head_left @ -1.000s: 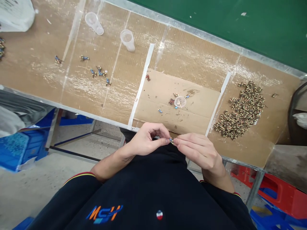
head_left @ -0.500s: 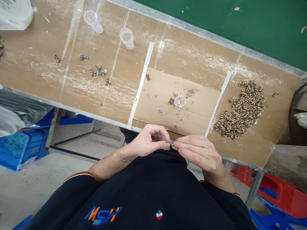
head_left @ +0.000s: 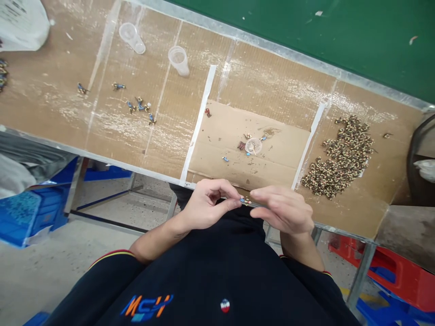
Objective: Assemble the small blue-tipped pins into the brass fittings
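Observation:
Between the thumb and index finger of my left hand (head_left: 210, 203), a tiny blue-and-cream figure (head_left: 244, 201) is pinched at the table's front edge. My right hand (head_left: 288, 210) hovers just to the right of it, thumb and fingers apart; whether a fingertip still touches the figure I cannot tell. Beyond the hands, a cardboard sheet (head_left: 217, 129) carries a small clear cup (head_left: 253, 146) with a thin stick in it. Around that cup lie dark red pieces (head_left: 241, 146) and a small blue piece (head_left: 225, 158).
A large heap of small brown-and-cream pieces (head_left: 340, 165) covers the right side. Several blue figures (head_left: 140, 105) are scattered to the left. Two clear plastic cups (head_left: 178, 61) lie or stand toward the back left, and a white bag (head_left: 22, 25) sits in the far left corner.
My right hand's thumb and fingers have spread and drawn off from the figure, which both hands pinched before. The left hand keeps its pinch.

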A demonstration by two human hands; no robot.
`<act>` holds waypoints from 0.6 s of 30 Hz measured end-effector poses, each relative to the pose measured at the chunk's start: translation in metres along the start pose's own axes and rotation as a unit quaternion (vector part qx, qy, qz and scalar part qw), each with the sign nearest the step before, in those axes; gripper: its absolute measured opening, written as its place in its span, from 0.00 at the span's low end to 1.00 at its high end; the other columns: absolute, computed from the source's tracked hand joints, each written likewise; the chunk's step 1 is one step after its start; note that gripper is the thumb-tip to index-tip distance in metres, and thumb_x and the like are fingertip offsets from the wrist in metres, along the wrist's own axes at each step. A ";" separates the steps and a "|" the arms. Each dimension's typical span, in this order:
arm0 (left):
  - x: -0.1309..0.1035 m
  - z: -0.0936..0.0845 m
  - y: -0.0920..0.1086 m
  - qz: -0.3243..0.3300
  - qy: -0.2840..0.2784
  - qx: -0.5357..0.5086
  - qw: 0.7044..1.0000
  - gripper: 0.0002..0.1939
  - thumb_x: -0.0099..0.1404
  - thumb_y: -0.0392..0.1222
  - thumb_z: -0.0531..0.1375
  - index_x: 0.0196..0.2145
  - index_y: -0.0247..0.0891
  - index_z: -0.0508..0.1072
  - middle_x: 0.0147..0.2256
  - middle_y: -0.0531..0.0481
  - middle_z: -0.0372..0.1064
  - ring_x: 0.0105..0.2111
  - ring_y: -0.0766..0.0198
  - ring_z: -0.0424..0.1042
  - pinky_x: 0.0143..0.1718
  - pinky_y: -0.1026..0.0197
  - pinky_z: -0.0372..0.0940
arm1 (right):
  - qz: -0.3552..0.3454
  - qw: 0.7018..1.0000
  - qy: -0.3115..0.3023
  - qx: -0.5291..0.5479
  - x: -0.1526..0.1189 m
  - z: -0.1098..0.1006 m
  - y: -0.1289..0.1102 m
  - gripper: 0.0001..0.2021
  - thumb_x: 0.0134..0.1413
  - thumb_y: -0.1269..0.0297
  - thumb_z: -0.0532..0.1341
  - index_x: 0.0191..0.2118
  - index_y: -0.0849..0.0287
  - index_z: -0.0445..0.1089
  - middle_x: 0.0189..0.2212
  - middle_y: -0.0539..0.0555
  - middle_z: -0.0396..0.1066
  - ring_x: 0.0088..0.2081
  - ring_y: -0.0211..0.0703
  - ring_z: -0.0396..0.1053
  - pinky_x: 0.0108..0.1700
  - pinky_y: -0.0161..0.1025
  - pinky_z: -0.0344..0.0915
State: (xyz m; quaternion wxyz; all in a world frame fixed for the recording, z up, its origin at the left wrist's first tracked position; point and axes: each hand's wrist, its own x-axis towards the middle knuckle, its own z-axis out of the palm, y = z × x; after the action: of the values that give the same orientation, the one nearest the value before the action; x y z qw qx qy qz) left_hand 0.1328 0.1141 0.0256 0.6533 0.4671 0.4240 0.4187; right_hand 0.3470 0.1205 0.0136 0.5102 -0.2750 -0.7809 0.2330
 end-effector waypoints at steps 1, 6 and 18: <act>-0.001 0.001 0.000 0.034 0.009 0.022 0.999 0.07 0.64 0.40 0.70 0.30 0.35 0.79 0.29 0.45 0.81 0.28 0.63 0.81 0.31 0.65 0.75 | 0.031 0.999 0.040 0.004 -0.003 0.002 0.000 0.31 0.63 0.67 0.69 0.68 0.53 0.61 0.45 0.57 0.83 0.41 0.45 0.83 0.36 0.42 0.84; -0.001 0.003 -0.003 0.187 0.031 0.104 0.976 0.04 0.65 0.30 0.67 0.34 0.37 0.79 0.31 0.48 0.82 0.31 0.64 0.82 0.34 0.65 0.77 | 0.170 0.985 -0.003 0.015 -0.001 0.011 -0.010 0.13 0.67 0.60 0.64 0.53 0.58 0.75 0.35 0.56 0.81 0.32 0.41 0.79 0.32 0.36 0.78; 0.004 0.003 -0.004 0.215 0.013 0.235 0.948 0.05 0.70 0.40 0.65 0.41 0.36 0.79 0.37 0.44 0.83 0.37 0.62 0.82 0.40 0.63 0.78 | 0.152 0.987 0.015 -0.045 0.002 0.023 -0.013 0.06 0.68 0.71 0.60 0.42 0.58 0.75 0.30 0.53 0.79 0.28 0.39 0.75 0.30 0.35 0.73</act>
State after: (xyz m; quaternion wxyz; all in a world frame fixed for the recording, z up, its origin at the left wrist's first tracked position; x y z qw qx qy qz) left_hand 0.1371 0.1167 0.0215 0.4138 0.6817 0.4084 0.4442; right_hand 0.3222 0.1108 0.0147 0.4677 -0.4167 -0.7317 0.2688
